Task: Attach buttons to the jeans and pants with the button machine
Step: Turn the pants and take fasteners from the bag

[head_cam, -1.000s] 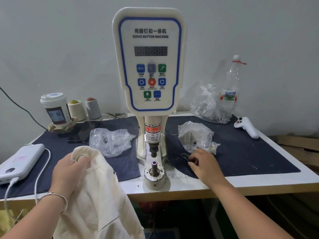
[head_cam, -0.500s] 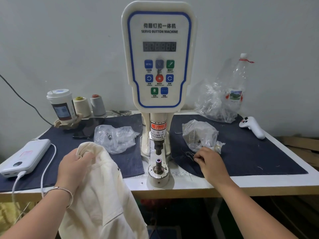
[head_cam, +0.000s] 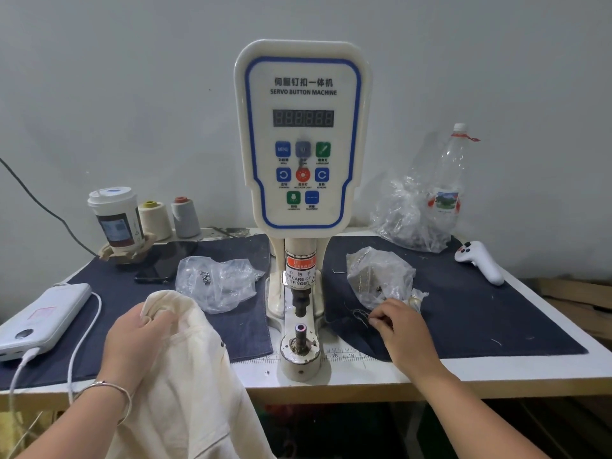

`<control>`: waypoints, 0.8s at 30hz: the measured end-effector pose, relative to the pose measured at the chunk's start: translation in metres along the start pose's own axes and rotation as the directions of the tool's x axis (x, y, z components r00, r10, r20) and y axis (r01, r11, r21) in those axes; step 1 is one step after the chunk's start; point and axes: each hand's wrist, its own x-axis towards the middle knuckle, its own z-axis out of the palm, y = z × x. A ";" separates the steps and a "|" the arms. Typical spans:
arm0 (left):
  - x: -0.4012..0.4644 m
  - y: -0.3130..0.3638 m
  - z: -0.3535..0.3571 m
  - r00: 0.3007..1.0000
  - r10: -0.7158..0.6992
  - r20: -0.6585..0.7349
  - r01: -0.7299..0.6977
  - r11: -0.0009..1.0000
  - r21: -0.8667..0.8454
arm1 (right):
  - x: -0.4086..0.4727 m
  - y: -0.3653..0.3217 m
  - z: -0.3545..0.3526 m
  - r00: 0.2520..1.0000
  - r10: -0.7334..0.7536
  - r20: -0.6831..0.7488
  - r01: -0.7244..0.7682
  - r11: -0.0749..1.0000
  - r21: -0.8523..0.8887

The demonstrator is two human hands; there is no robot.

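Left hand grips a bunched fold of cream pants at the table's front edge, left of the machine. Right hand, fingers curled, pinches at something small on the denim mat; what, cannot tell. One machine, centre, post bare. Two denim mats, three plastic bags: one left, two right. Two thread cones, one cup, power bank, bottle, controller.
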 end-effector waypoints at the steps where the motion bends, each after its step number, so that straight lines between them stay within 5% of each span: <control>1: 0.000 0.000 0.000 1.000 0.001 0.002 -0.001 1.000 0.003 | 0.000 -0.001 -0.002 1.000 0.017 -0.023 -0.017 0.999 0.037; 11: 0.000 0.000 0.000 1.000 0.009 0.013 -0.009 1.000 -0.018 | -0.019 -0.052 0.005 0.991 0.129 -0.041 -0.090 0.858 0.505; 24: -0.008 0.011 -0.004 1.000 0.009 0.024 -0.009 1.000 -0.011 | -0.024 -0.082 0.020 0.995 0.094 -0.016 -0.067 0.804 0.592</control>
